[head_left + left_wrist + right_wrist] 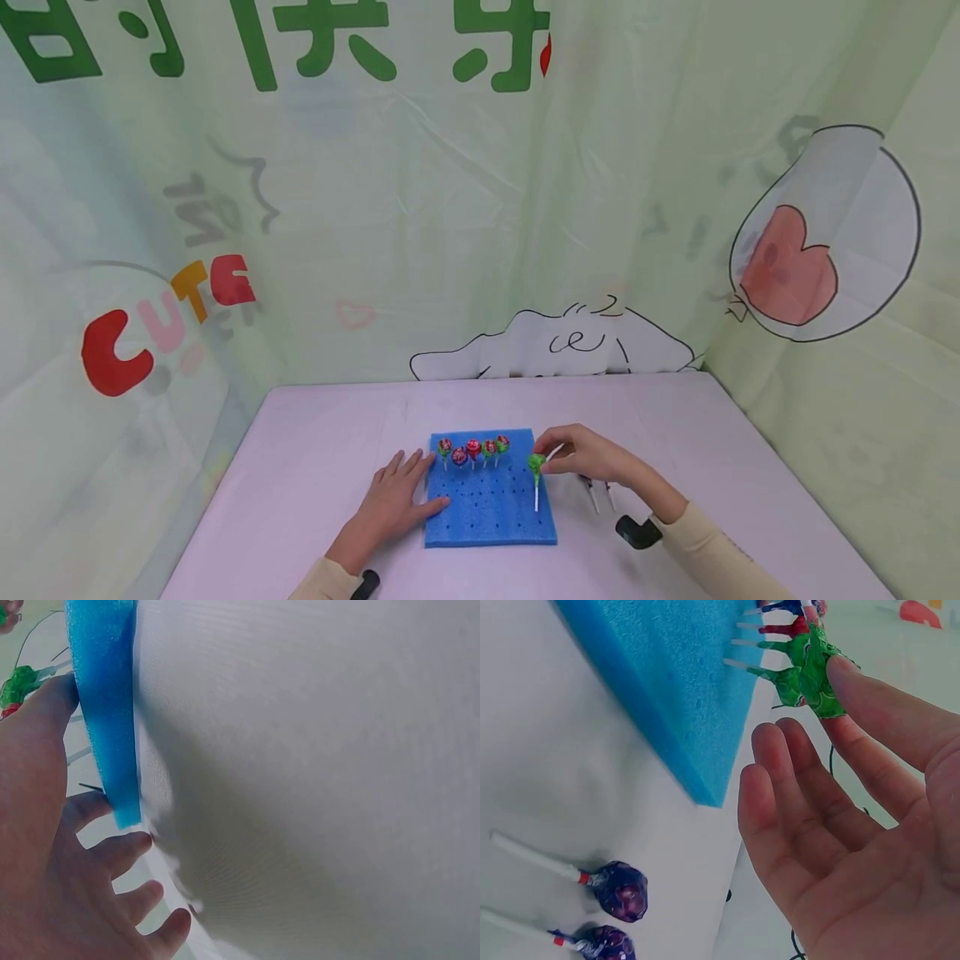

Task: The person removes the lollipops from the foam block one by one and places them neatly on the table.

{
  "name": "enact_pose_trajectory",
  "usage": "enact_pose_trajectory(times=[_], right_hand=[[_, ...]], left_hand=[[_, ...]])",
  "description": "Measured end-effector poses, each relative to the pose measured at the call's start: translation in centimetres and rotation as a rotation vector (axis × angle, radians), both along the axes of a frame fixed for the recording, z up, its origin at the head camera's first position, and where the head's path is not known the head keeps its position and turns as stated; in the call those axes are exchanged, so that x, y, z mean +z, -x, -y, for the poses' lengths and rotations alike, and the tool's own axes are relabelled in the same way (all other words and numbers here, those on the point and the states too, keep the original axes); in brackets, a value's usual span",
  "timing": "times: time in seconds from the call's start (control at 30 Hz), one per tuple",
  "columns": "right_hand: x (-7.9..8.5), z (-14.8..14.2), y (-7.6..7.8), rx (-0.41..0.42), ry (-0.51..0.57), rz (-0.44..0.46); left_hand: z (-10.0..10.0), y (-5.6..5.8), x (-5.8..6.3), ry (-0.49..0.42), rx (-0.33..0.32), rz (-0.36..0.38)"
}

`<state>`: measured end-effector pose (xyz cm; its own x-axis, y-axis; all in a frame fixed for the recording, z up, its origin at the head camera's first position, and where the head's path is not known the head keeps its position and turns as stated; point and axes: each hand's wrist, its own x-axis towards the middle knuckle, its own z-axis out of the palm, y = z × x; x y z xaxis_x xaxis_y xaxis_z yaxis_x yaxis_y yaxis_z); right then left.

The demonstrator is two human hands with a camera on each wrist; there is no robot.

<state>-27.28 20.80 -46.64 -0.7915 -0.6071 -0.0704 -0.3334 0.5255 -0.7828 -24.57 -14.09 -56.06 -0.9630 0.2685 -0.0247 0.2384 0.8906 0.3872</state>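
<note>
Here, pinches a round lollipop in a shiny green wrapper (536, 463) between thumb and forefinger of the right hand (588, 454), with the remaining fingers loosely bent and free of any object. Holds this candy over the right side of a flat rectangular block of blue foam (487, 512), white stick pointing down, but gives no clear view of contact between stick tip and foam. Rests the left hand (392, 498) at the opposite side of the block, fingers spread wide, thumb on the top face and forefinger against the edge, gripping nothing. Shows five more lollipops in red, green and dark wrappers (473, 447) planted in a row near the far edge, and small holes across the blue surface. Has two lollipops in dark purple wrappers (621, 891) lying side by side on the pale lilac counter (345, 417), right of the block, with red-banded white sticks. Wears cream sleeves (720, 550); faces a pale printed curtain (337, 200) behind the counter.
</note>
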Motion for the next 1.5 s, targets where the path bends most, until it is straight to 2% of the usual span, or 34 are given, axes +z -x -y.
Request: enact_pose_trajectory(times=[0.2,0.37,0.67,1.13,1.5], right_hand=[[-0.2,-1.4,0.0,0.019,-0.036,-0.010],[0.0,-2.7,0.0,0.023,-0.034,0.015],[0.2,-4.7,0.1,-0.006,-0.066,0.050],[-0.4,-7.5,0.7,-0.006,-0.083,0.090],[0.8,-8.9,1.3,0.025,-0.119,0.092]], left_hand=[[-0.2,0.1,0.0,0.007,0.010,0.012],[-0.3,-0.2,0.2,0.002,0.007,0.009],[-0.3,-0.5,0.5,-0.003,0.002,0.001],[-0.3,-0.4,0.6,-0.011,-0.004,0.002],[-0.3,-0.2,0.1,0.002,-0.003,0.001]])
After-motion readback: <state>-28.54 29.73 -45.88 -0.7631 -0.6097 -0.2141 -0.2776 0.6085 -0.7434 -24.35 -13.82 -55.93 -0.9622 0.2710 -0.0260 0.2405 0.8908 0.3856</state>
